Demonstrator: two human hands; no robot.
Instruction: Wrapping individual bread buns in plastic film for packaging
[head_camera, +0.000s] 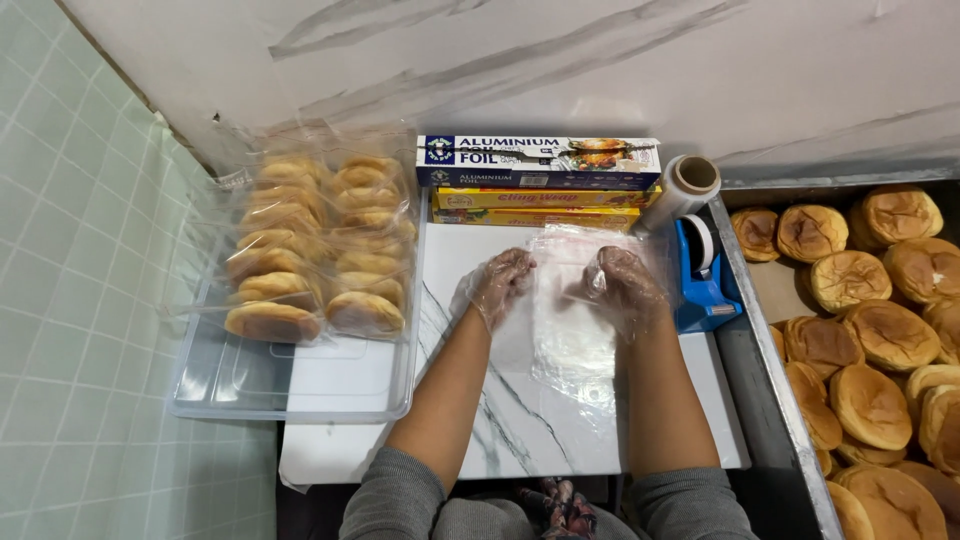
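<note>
- Clear, crinkled sheet of plastic film (575, 335) lies flat on the white marble-patterned board (480, 270), right of its middle, reaching toward the far edge;
- left hand (497, 285), in a thin see-through glove, rests fingers curled on the film's left edge; right hand (622, 288), gloved alike, presses the far right part, fingers bent, pinching film;
- clear plastic tray (300, 385) of wrapped buns sits at the board's left edge; a blue tape dispenser (705, 290) at its right edge.
</note>
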